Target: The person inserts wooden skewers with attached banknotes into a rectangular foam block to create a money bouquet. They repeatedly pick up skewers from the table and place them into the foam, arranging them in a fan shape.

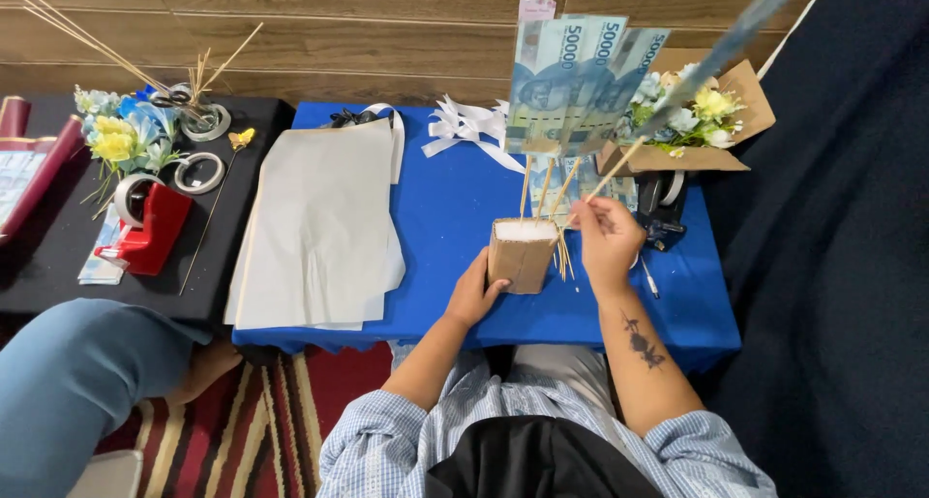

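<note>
Two hands at work low in the middle of the frame, apart from each other: left hand [474, 290] cupped against the near side of a small brown paper-wrapped block [522, 253], fingers closed on its wall; right hand [607, 239] just to the right, pinched shut on a thin wooden skewer [615, 172] slanting up to the right with a blurred banknote [726, 43] on its end. Standing on the blue table [440, 217], that block, white foam showing at its top, three skewers stuck in it, each bearing a blue-grey banknote, fanned [581, 77] at upper centre. More loose skewers [563, 256] lying between block and right hand. Behind, upper right, an open brown paper wrap [740, 154] holding white and yellow flowers [702, 111]. Left of centre, stacked white paper sheets [319, 227]. Far left, on a black table [58, 266], a red tape dispenser [153, 232].
</note>
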